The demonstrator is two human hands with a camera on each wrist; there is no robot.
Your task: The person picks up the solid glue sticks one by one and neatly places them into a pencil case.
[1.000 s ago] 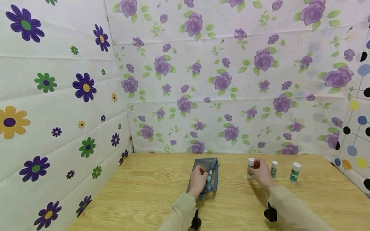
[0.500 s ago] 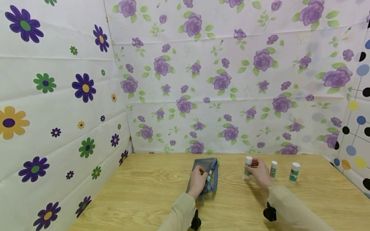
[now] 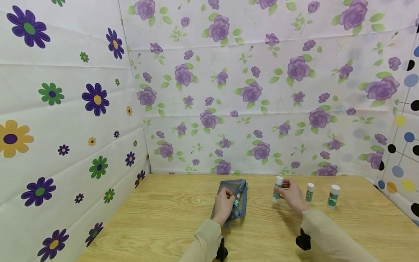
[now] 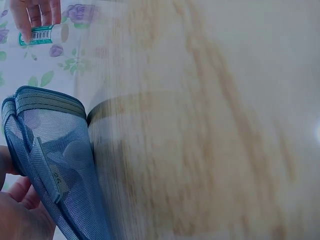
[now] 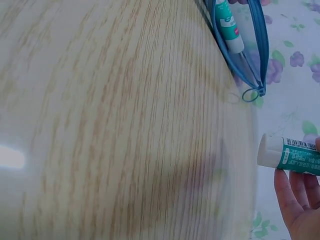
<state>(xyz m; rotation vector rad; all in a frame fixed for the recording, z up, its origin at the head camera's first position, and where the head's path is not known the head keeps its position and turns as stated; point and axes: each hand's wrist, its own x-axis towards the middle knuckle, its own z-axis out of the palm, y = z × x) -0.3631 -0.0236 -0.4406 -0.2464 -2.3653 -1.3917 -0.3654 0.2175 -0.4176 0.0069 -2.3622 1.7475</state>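
A blue mesh zip pouch (image 3: 229,185) lies on the table with its zipper side parted toward the right. My left hand (image 3: 224,206) grips the pouch's edge, thumb on one side and fingers on the other in the left wrist view. Inside the opening a green-and-white glue stick (image 5: 229,27) shows. My right hand (image 3: 292,196) holds another glue stick (image 3: 277,189) upright between thumb and fingers, to the right of the pouch; its white cap is on top. In the right wrist view that glue stick's green label with a barcode faces the camera.
Two more glue sticks stand upright on the wooden table (image 3: 157,218) at the right: a slim one (image 3: 309,193) just beyond my right hand and a thicker one (image 3: 333,196) farther right. A flowered wall covering (image 3: 203,145) rises behind the table.
My right hand has moved a little left toward the pouch with the glue stick, which now leans slightly. My left hand and the pouch have stayed in place.
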